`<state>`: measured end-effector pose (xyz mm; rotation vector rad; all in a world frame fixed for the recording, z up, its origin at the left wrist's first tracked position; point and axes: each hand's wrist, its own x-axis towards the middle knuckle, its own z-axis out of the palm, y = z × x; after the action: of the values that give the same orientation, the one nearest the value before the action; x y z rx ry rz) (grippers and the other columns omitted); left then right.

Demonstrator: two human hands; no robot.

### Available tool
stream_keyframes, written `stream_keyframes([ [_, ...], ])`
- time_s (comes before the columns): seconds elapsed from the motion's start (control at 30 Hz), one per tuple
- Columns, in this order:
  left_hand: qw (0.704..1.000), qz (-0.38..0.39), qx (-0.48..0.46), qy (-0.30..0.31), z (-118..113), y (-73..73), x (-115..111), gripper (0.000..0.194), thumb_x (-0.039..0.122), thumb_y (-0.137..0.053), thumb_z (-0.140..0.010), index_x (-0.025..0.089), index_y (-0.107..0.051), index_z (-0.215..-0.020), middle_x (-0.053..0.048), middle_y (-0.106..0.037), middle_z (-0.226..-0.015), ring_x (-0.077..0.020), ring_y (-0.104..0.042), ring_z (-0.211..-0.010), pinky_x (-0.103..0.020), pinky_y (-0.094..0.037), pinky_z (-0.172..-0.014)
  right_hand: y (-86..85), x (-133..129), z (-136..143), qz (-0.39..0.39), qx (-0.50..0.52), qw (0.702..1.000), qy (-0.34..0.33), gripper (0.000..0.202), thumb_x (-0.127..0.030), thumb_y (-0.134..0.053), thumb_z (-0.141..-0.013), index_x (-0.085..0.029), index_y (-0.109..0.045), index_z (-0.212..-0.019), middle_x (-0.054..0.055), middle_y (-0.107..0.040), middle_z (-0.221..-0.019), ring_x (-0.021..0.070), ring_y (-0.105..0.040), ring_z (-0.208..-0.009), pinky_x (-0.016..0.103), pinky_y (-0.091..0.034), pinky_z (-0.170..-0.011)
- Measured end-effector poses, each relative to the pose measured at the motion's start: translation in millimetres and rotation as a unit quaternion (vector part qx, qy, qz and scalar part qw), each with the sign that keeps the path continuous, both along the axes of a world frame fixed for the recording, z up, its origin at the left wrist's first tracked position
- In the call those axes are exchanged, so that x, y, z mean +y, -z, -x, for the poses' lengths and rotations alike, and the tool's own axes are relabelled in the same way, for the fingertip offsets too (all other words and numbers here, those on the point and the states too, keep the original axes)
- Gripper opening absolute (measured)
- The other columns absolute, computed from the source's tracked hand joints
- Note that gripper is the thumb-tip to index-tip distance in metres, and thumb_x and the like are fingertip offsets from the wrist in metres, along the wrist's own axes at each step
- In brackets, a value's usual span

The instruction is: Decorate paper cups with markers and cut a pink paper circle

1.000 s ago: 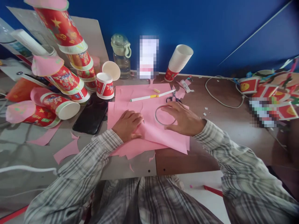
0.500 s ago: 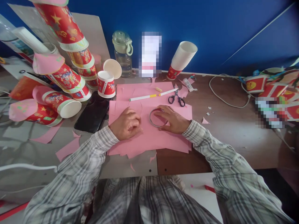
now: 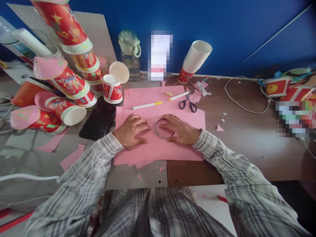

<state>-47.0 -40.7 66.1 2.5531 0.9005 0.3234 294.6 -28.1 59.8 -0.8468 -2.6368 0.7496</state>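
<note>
Pink paper sheets (image 3: 148, 153) lie stacked on the table in front of me. My left hand (image 3: 130, 131) is low over their left side, fingers loosely curved and apart, holding nothing. A thin grey ring (image 3: 157, 132) lies on the pink paper between my hands. My right hand (image 3: 181, 130) has its fingers over the right part of the ring, with the thumb at the near rim. Beyond the hands are a white marker (image 3: 145, 106) with a yellow end, a second white marker (image 3: 179, 96), a loose yellow cap (image 3: 169, 93) and dark-handled scissors (image 3: 188, 104).
Red paper cups (image 3: 75, 87), some topped with pink cones, stand and lie at the left near a black phone (image 3: 96, 121). Behind are a water bottle (image 3: 130, 56), a blurred-out screen (image 3: 160, 54) and stacked cups (image 3: 196, 59). A glue stick (image 3: 201, 89), cable (image 3: 237, 105) and paper scraps lie right.
My left hand has unbent its fingers and spread them. The ring has shifted a little to the left and nearer, together with my right hand. The yellow-ended marker lies slightly further left.
</note>
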Motion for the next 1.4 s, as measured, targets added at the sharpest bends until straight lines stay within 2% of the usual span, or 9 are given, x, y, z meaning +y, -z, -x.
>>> stream_keyframes([
  [0.2,1.0,-0.02,0.005,-0.018,5,11.4,1,0.07,0.066,-0.076,-0.105,0.022,-0.072,-0.159,-0.019,-0.06,-0.175,-0.0449,-0.05,-0.164,-0.073,-0.036,-0.141,-5.8,8,6,0.024,-0.007,1.0,-0.004,0.064,-0.039,-0.091,-0.087,-0.023,-0.079,-0.148,0.023,-0.059,-0.175,0.0453,-0.058,-0.163,0.076,-0.051,-0.134],
  [0.33,0.999,-0.018,0.017,-0.024,7,14.2,1,0.071,0.063,-0.075,-0.107,0.021,-0.068,-0.163,-0.021,-0.057,-0.178,-0.0454,-0.047,-0.166,-0.073,-0.034,-0.142,-8.5,6,4,0.02,-0.02,1.0,0.012,0.062,-0.038,-0.089,-0.09,-0.028,-0.077,-0.15,0.018,-0.059,-0.178,0.0422,-0.058,-0.165,0.074,-0.051,-0.136],
  [0.63,0.996,-0.045,0.039,-0.064,-1,16.7,1,0.07,0.063,-0.074,-0.107,0.017,-0.068,-0.16,-0.021,-0.056,-0.179,-0.0453,-0.045,-0.167,-0.072,-0.032,-0.144,-41.8,-16,-15,-0.066,0.022,0.99,0.124,0.057,-0.051,-0.081,-0.1,-0.025,-0.074,-0.151,0.025,-0.06,-0.173,0.0472,-0.06,-0.162,0.076,-0.053,-0.133],
  [0.77,0.995,-0.06,0.04,-0.074,-4,18.6,1,0.056,0.048,-0.06,-0.116,0.015,-0.067,-0.161,-0.021,-0.056,-0.18,-0.0433,-0.047,-0.167,-0.071,-0.034,-0.143,-32.3,-43,10,-0.06,0.014,0.994,0.091,0.06,-0.055,-0.086,-0.094,-0.028,-0.077,-0.148,0.021,-0.064,-0.17,0.0478,-0.063,-0.159,0.075,-0.058,-0.129],
  [0.87,0.995,-0.068,0.04,-0.064,-2,19.5,3,0.05,0.038,-0.051,-0.118,0.017,-0.067,-0.161,-0.019,-0.057,-0.18,-0.0413,-0.049,-0.167,-0.071,-0.038,-0.141,-22.5,-57,25,-0.068,-0.007,0.996,0.06,0.059,-0.049,-0.088,-0.094,-0.029,-0.077,-0.148,0.02,-0.063,-0.171,0.0455,-0.065,-0.156,0.074,-0.061,-0.126],
  [1.0,0.995,-0.081,0.027,-0.052,2,19.9,5,0.052,0.04,-0.057,-0.115,0.02,-0.068,-0.162,-0.02,-0.058,-0.18,-0.0414,-0.051,-0.166,-0.07,-0.042,-0.139,-26.7,-60,22,-0.098,-0.016,0.995,0.032,0.06,-0.044,-0.091,-0.093,-0.019,-0.077,-0.146,0.027,-0.066,-0.165,0.0451,-0.069,-0.149,0.07,-0.065,-0.12],
  [1.17,0.994,-0.086,0.018,-0.058,1,22.2,5,0.054,0.04,-0.065,-0.112,0.019,-0.069,-0.162,-0.022,-0.059,-0.178,-0.0438,-0.052,-0.165,-0.073,-0.043,-0.137,-32.0,-64,20,-0.103,-0.001,0.993,0.059,0.059,-0.043,-0.094,-0.09,-0.019,-0.078,-0.141,0.026,-0.069,-0.158,0.0434,-0.071,-0.145,0.066,-0.067,-0.117],
  [1.3,0.994,-0.09,0.011,-0.059,1,24.8,5,0.056,0.043,-0.064,-0.112,0.019,-0.07,-0.163,-0.022,-0.059,-0.178,-0.0434,-0.052,-0.164,-0.072,-0.042,-0.138,-16.3,-70,38,-0.101,0.015,0.994,0.044,0.063,-0.042,-0.096,-0.086,-0.018,-0.079,-0.141,0.026,-0.07,-0.154,0.0431,-0.072,-0.139,0.064,-0.068,-0.111],
  [1.4,0.994,-0.092,0.017,-0.055,2,25.1,6,0.058,0.047,-0.062,-0.113,0.018,-0.069,-0.164,-0.021,-0.058,-0.179,-0.0428,-0.051,-0.164,-0.07,-0.042,-0.138,-2.0,-71,48,-0.107,0.014,0.993,0.045,0.064,-0.052,-0.095,-0.086,-0.019,-0.08,-0.14,0.025,-0.07,-0.151,0.0438,-0.07,-0.136,0.066,-0.067,-0.111],
])
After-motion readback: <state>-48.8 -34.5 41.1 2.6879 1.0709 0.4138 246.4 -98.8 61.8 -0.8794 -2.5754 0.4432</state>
